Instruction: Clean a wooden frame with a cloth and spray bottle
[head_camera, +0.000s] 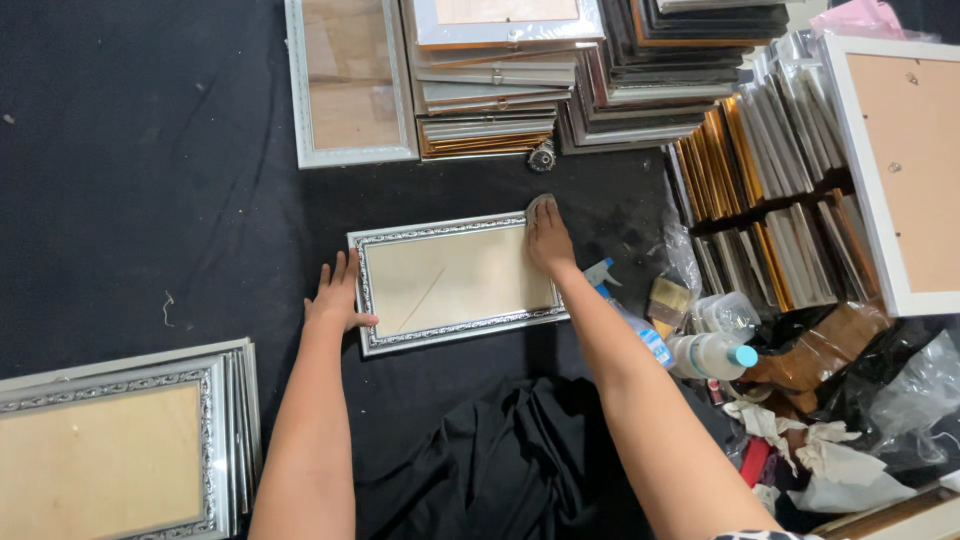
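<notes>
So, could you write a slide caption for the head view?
Left hand steadies a silver picture frame while right hand presses its top corner.

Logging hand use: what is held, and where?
Left hand steadies the silver frame at its left edge; right hand presses a cloth at its top right corner.

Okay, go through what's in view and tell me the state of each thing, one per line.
Silver frame: flat on the black cloth, face up.
Left hand: pressed flat at the frame's left edge.
Right hand: holding a cloth pad on the frame's top right corner.
Spray bottle: lying on its side.
</notes>
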